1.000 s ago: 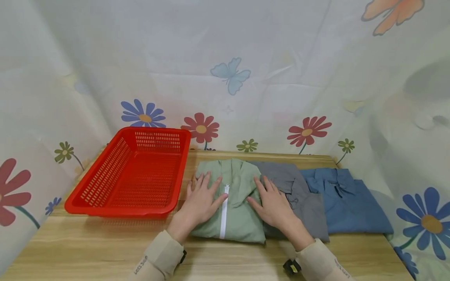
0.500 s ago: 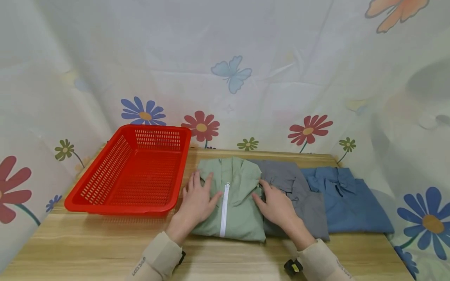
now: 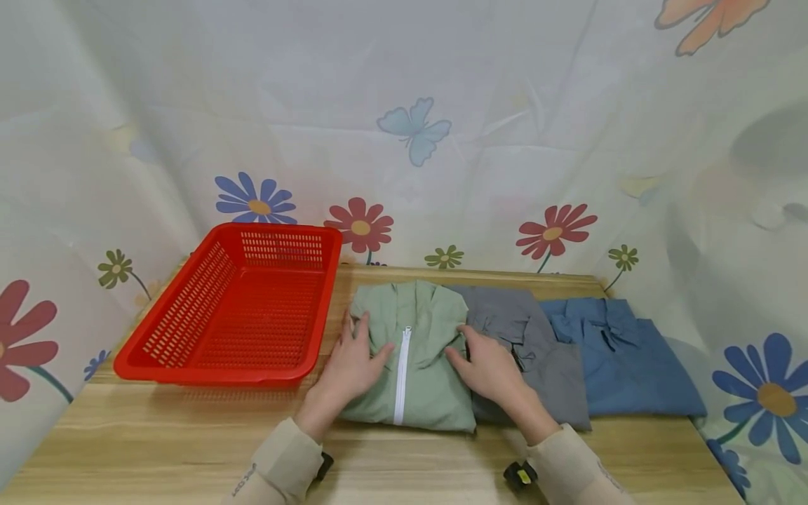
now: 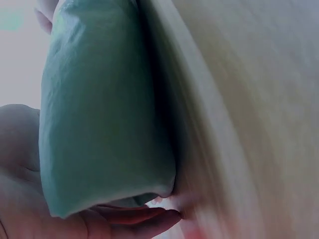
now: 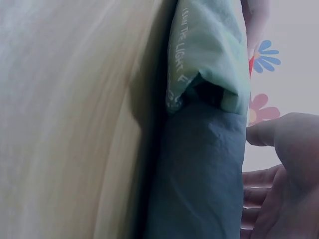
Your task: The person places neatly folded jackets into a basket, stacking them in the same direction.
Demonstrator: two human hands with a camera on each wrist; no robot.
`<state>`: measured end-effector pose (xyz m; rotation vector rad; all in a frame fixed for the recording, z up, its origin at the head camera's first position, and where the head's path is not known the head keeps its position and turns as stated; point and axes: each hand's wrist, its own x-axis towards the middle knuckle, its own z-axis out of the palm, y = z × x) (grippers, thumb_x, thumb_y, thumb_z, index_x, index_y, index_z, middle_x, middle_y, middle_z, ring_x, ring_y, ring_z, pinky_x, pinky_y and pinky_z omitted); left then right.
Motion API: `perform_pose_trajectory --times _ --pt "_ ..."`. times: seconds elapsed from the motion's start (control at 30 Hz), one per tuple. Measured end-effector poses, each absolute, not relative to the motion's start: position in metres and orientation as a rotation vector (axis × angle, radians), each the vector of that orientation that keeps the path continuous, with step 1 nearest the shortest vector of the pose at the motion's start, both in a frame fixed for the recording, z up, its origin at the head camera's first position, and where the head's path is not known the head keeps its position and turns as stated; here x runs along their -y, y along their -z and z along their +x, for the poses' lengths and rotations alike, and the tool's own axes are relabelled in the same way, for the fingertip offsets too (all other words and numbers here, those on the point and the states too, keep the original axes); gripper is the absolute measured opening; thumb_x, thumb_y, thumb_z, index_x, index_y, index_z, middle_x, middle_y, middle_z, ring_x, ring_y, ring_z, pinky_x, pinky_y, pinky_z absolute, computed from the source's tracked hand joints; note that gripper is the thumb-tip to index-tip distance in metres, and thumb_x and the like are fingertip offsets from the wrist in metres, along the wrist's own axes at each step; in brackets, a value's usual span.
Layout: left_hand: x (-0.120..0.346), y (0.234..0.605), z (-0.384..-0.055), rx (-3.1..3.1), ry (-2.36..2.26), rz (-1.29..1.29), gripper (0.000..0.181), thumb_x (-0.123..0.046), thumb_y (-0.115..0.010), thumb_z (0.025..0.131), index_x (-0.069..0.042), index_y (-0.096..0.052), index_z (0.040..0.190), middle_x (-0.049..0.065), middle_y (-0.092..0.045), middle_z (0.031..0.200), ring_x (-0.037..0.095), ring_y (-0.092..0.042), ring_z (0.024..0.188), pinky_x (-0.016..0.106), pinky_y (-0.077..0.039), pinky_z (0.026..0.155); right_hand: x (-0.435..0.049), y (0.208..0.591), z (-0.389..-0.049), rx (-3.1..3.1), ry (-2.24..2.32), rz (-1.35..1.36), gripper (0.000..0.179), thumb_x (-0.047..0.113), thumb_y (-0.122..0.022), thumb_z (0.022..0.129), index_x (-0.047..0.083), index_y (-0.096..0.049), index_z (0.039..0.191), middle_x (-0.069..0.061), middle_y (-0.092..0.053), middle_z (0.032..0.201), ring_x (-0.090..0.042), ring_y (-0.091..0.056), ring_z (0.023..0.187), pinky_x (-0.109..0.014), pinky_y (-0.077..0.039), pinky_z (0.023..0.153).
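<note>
1. Two hands flank the green garment, which lies folded, front side up, between them.
2. Left hand: the fingers are apart and loosely extended along the left edge of the green garment. The thumb lies over its upper face; no clamped grip shows.
3. Right hand: the thumb and index finger are apart at the right edge of the green garment. The remaining fingers are mostly hidden in the head view.
4. White zipper: runs down the middle of the green garment, slider at the far end.
5. White lettering: printed on the green garment, seen in the right wrist view; only partly legible.
6. Grey garment: folded, directly against the right side of the green garment.
7. Blue garment: folded, farther right of the green garment, past the grey one.
8. Red basket: perforated, to the left of the green garment.
9. Wooden counter: supports the green garment, its neighbours and the basket.
10. Flower-printed curtain: hangs behind the green garment.
</note>
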<state>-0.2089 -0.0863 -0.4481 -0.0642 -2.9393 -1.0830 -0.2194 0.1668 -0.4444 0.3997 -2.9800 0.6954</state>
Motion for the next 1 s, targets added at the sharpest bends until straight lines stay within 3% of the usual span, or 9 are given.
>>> perform_pose_trajectory --times 0.1,0.37,0.47,0.53,0.63,0.7,1.0 --pt "0.088 0.449 -0.211 2.921 1.177 -0.060 0.088 -0.040 -0.064 0.101 0.003 -0.018 0.161 0.030 -0.005 0.166 0.054 -0.031 0.143 0.061 -0.030 0.115 -0.165 0.444 -0.221 2.979 -0.714 0.409 0.053 0.036 -0.064 0.102 0.004 -0.056 0.143 -0.003 -0.067 0.089 -0.015 -0.061 0.072 -0.038 -0.050 0.059" --pt "0.091 0.450 -0.213 2.936 1.220 0.006 0.086 -0.038 -0.064 0.101 0.003 -0.019 0.161 0.032 -0.015 0.163 0.055 -0.028 0.143 0.063 -0.027 0.115 -0.160 0.445 -0.223 2.974 -0.873 0.462 0.051 0.027 -0.064 0.103 -0.002 -0.053 0.143 0.000 -0.057 0.071 -0.015 -0.054 0.061 -0.037 -0.047 0.059" --pt "0.092 0.449 -0.214 2.935 1.253 0.030 0.085 -0.038 -0.064 0.101 0.002 -0.019 0.161 0.031 -0.017 0.164 0.054 -0.025 0.145 0.063 -0.024 0.116 -0.158 0.447 -0.223 2.961 -0.917 0.479 0.051 0.025 -0.063 0.103 -0.003 -0.052 0.144 -0.008 -0.067 0.085 -0.021 -0.063 0.073 -0.041 -0.053 0.066" --pt "0.092 0.449 -0.215 2.928 1.278 0.039 0.084 -0.036 -0.064 0.101 0.002 -0.019 0.161 0.031 -0.018 0.163 0.054 -0.024 0.146 0.063 -0.023 0.117 -0.157 0.448 -0.223 2.952 -0.945 0.488 0.053 0.025 -0.063 0.103 -0.004 -0.050 0.145 -0.017 -0.070 0.102 -0.029 -0.068 0.089 -0.046 -0.055 0.075" --pt "0.093 0.450 -0.215 2.917 1.298 0.038 0.082 -0.033 -0.063 0.101 0.003 -0.020 0.160 0.032 -0.020 0.163 0.053 -0.025 0.146 0.062 -0.022 0.118 -0.156 0.450 -0.224 2.950 -0.988 0.492 0.057 0.024 -0.061 0.104 -0.006 -0.044 0.149 -0.028 -0.063 0.128 -0.040 -0.064 0.115 -0.053 -0.053 0.092" --pt "0.093 0.451 -0.216 2.910 1.300 0.034 0.079 -0.031 -0.061 0.101 0.003 -0.021 0.160 0.032 -0.023 0.162 0.053 -0.027 0.145 0.062 -0.023 0.117 -0.156 0.450 -0.224 2.953 -1.018 0.489 0.058 0.021 -0.060 0.104 -0.008 -0.040 0.150 -0.031 -0.057 0.137 -0.044 -0.058 0.124 -0.055 -0.049 0.098" --pt "0.095 0.447 -0.219 2.885 1.335 0.066 0.069 -0.026 -0.055 0.102 0.003 -0.027 0.158 0.033 -0.034 0.156 0.053 -0.033 0.141 0.063 -0.026 0.115 -0.157 0.445 -0.226 2.970 -1.256 0.316 0.055 0.014 -0.057 0.103 -0.006 -0.038 0.151 -0.029 -0.058 0.133 -0.040 -0.058 0.120 -0.054 -0.050 0.093"
